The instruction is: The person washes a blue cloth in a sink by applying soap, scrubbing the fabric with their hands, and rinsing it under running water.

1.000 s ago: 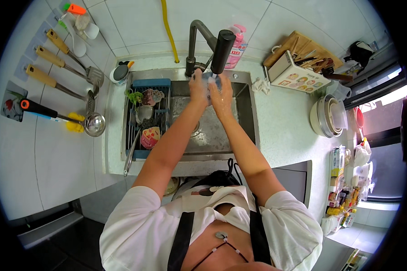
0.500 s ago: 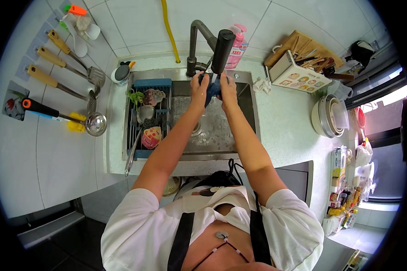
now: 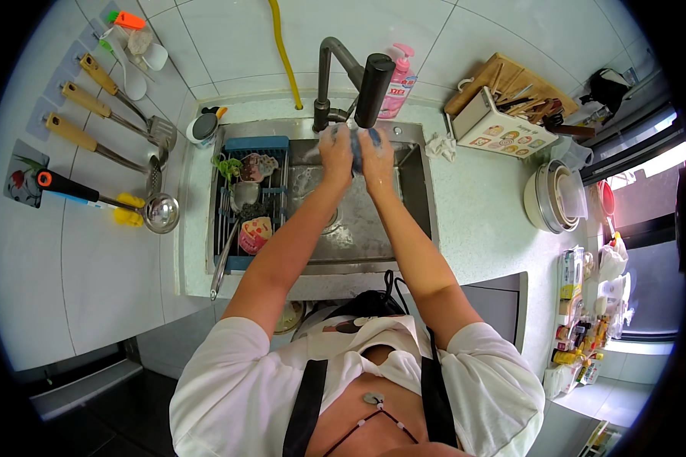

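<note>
Under the spout of the dark grey faucet (image 3: 339,57), my left hand (image 3: 335,155) and my right hand (image 3: 376,158) press together around a wet, dark blue cloth (image 3: 357,156). Both sets of fingers are closed on it. Most of the cloth is hidden between my palms, with only bits of blue showing. My hands look wet and a little blurred. They are over the far part of the steel sink (image 3: 370,228), whose bottom is wet.
A blue drain rack (image 3: 257,142) at the sink's left holds greens, a ladle (image 3: 243,198) and a pink-red packet (image 3: 254,234). A pink pump bottle (image 3: 397,91) stands behind the faucet. A utensil holder (image 3: 503,126) and stacked bowls (image 3: 550,196) occupy the right counter.
My hands have closed more tightly around the blue cloth, and less of it shows between them. They stay under the faucet.
</note>
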A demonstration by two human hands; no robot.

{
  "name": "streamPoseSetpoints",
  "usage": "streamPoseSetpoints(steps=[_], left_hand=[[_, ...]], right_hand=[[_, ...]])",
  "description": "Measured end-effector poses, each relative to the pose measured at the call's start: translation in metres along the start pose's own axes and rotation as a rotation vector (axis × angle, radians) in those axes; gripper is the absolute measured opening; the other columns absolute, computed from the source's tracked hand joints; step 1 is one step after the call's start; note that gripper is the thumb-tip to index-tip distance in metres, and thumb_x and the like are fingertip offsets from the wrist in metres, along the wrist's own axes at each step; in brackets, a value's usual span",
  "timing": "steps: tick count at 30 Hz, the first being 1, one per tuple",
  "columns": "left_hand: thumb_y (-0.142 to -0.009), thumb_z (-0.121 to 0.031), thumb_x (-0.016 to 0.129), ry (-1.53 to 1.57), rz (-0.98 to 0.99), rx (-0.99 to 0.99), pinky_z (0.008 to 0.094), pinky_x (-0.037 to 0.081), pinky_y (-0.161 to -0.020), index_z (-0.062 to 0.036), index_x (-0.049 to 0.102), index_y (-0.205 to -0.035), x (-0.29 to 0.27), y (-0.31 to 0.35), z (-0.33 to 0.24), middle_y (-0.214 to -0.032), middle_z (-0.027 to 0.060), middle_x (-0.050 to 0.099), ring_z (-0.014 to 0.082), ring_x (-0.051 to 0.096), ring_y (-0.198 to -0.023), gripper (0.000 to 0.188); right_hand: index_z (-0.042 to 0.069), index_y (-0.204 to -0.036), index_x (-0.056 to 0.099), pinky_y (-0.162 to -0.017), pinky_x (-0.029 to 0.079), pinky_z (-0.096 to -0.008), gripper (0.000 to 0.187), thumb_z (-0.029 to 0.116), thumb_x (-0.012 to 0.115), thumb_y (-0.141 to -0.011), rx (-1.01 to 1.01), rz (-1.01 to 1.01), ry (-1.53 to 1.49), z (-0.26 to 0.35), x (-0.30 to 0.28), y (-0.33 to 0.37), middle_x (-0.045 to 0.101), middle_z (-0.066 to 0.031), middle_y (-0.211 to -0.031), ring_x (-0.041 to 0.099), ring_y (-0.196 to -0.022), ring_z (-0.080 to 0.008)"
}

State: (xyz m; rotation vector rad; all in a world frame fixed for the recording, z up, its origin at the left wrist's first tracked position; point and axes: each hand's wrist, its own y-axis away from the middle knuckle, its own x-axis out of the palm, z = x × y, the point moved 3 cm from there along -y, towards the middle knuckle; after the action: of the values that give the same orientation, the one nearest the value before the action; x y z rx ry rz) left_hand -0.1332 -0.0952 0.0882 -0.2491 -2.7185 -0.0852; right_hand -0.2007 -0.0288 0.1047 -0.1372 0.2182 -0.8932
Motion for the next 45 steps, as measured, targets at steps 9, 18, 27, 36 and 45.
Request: streamPoseSetpoints(steps=[9, 18, 27, 36, 45], left_hand=[[-0.079, -0.026, 0.052, 0.115, -0.014, -0.250, 0.0267, 0.040, -0.052, -0.0051, 0.056, -0.084, -0.010, -0.010, 0.017, -0.074, 0.0025, 0.054, 0.0124, 0.050, -0.061, 0.022], [-0.084, -0.041, 0.046, 0.091, 0.176, -0.568, 0.0306, 0.039, -0.053, -0.0124, 0.052, -0.090, -0.006, -0.012, 0.012, -0.078, 0.0010, 0.052, 0.0128, 0.050, -0.068, 0.030], [-0.082, -0.028, 0.049, -0.103, 0.019, -0.026, 0.0315, 0.040, -0.061, 0.0007, 0.055, -0.078, 0.014, 0.001, -0.007, -0.068, 0.0093, 0.054, 0.0175, 0.050, -0.064, 0.030], [-0.079, -0.027, 0.050, -0.589, 0.028, 0.212, 0.0397, 0.041, -0.061, -0.0007, 0.056, -0.080, 0.015, 0.011, -0.015, -0.072, 0.0201, 0.057, 0.0353, 0.055, -0.067, 0.027], [-0.078, -0.024, 0.053, -0.641, 0.102, 0.489, 0.0407, 0.040, -0.062, -0.0001, 0.055, -0.079, 0.007, 0.013, 0.005, -0.074, 0.0211, 0.055, 0.0369, 0.053, -0.071, 0.024]], right_hand=[[0.001, -0.098, 0.054, -0.070, 0.040, -0.0288, 0.035, 0.030, 0.055, -0.078, 0.355, 0.160, -0.239, -0.015, 0.002, -0.006, 0.055, -0.0098, -0.082, 0.050, -0.074, -0.0177], [0.003, -0.111, 0.050, -0.087, 0.034, -0.0341, 0.040, 0.023, 0.058, -0.078, -0.416, 0.057, 0.226, 0.017, -0.009, 0.006, 0.049, -0.0157, -0.104, 0.045, -0.101, -0.0283], [0.002, -0.085, 0.055, -0.067, 0.041, -0.0312, 0.019, 0.019, 0.057, -0.078, -0.221, -0.120, -0.001, 0.011, 0.005, 0.003, 0.057, -0.0123, -0.077, 0.053, -0.071, -0.0223], [0.004, -0.074, 0.054, -0.055, 0.041, -0.0263, 0.017, 0.020, 0.054, -0.079, 0.295, -0.122, -0.634, -0.035, 0.005, -0.002, 0.054, -0.0034, -0.069, 0.051, -0.058, -0.0138], [0.008, -0.083, 0.052, -0.054, 0.048, -0.0293, 0.023, 0.030, 0.046, -0.082, 0.891, 0.162, -0.717, -0.060, -0.003, 0.000, 0.054, -0.0035, -0.070, 0.055, -0.063, -0.0148]])
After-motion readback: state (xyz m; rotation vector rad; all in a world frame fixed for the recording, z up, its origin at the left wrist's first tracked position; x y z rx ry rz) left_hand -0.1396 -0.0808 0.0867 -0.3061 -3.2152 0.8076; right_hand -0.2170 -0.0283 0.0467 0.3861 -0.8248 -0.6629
